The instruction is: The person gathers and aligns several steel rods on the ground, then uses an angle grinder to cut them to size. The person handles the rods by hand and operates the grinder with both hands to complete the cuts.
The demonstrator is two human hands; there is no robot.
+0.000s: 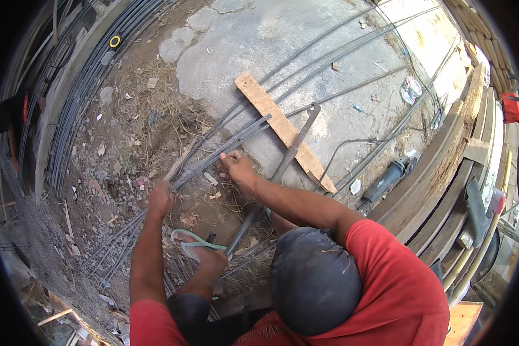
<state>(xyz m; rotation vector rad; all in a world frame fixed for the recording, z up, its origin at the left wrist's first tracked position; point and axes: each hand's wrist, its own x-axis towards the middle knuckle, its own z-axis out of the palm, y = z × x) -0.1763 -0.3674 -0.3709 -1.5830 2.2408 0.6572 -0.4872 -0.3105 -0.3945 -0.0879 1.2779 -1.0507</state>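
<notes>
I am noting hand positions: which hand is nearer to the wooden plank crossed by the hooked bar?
Right. The right hand is left of the wooden plank, a short gap away; the left hand is farther left and lower in view.

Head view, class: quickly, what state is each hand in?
Left hand: appears closed on the pale strip.
Right hand: partly curled; whether it holds anything cannot be told.

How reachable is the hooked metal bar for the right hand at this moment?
Likely yes: the hooked metal bar crosses over the plank near the right hand, and nothing visible blocks its upper part.
</notes>
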